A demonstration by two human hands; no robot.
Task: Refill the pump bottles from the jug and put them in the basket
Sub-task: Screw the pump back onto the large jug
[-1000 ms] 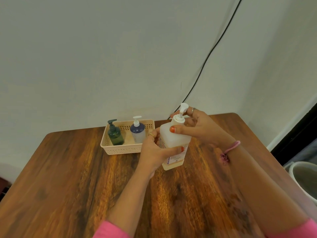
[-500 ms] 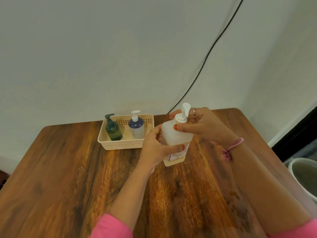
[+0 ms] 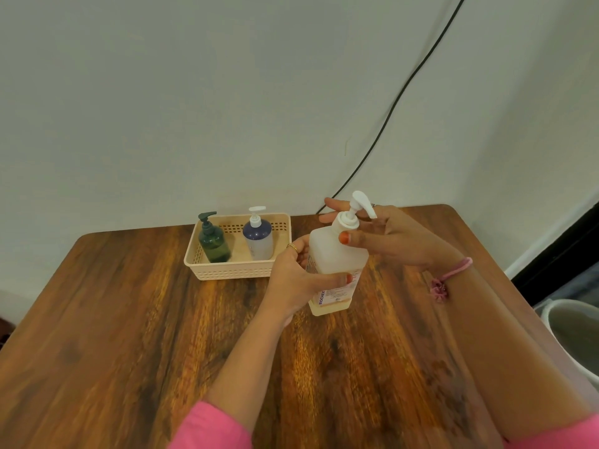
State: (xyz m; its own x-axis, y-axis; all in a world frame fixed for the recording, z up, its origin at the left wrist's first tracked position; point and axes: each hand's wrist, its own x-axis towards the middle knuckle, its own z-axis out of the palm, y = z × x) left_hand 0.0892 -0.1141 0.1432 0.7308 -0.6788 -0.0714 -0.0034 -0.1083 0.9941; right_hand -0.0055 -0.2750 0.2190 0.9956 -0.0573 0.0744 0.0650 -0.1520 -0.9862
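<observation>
The left hand (image 3: pixel 299 280) gripped the bottle (image 3: pixel 335 264) above the desk (image 3: pixel 129 319) while the right hand (image 3: pixel 385 236) pinched its pump collar (image 3: pixel 348 222); a crooked thread could leak in the basket (image 3: pixel 236 270).

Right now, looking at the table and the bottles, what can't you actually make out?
- Head view: the white pump bottle label is partly covered by the left hand; its small print is unreadable.
- Its collar is partly behind the right hand, so how tightly it is screwed cannot be told.
- The grey bin is cut off by the right edge.
- No jug is in view.
</observation>
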